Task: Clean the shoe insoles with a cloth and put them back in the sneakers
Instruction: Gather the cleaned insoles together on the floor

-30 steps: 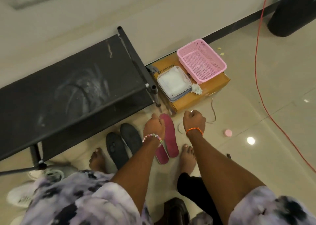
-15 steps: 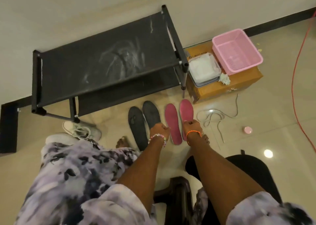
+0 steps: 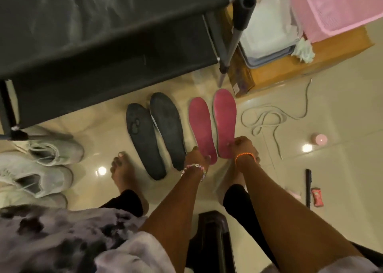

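**A:** Head view, nearest first: what's at the bottom edge?

**B:** A patterned purple-grey garment (image 3: 62, 237), and two bare forearms reaching down to the floor. A dark stool (image 3: 211, 239) shows between them.

**A:** And the hands?

**B:** The left hand (image 3: 196, 155), with a beaded bracelet at the wrist, has its fingers curled on the near end of the left pink insole (image 3: 202, 127). The right hand (image 3: 242, 148), with an orange band at the wrist, pinches the near end of the right pink insole (image 3: 224, 123). Both insoles lie flat on the tiled floor (image 3: 331, 169), side by side, toes pointing far.

**A:** Anything beside them?

**B:** Just to the left, two dark grey insoles (image 3: 157, 135) lie on the floor, one overlapping the other along its edge. A bare foot (image 3: 122, 173) rests on the tiles left of those. Further left, at the frame edge, stand pale grey sneakers (image 3: 41, 164), one behind another.

**A:** To the right?

**B:** A loose white lace (image 3: 267, 121) coils on the floor right of the pink pair, and a small pink round thing (image 3: 320, 139) sits beyond it. Near the right edge lie a black stick (image 3: 308, 187) and a small red packet (image 3: 317, 197).

**A:** Far side?

**B:** A black rack (image 3: 103, 34) fills the far left. Right of its post, a cardboard box (image 3: 300, 65) carries a tray of white sheets (image 3: 267, 36), a crumpled pale cloth (image 3: 303, 51) and a pink basket (image 3: 339, 9).
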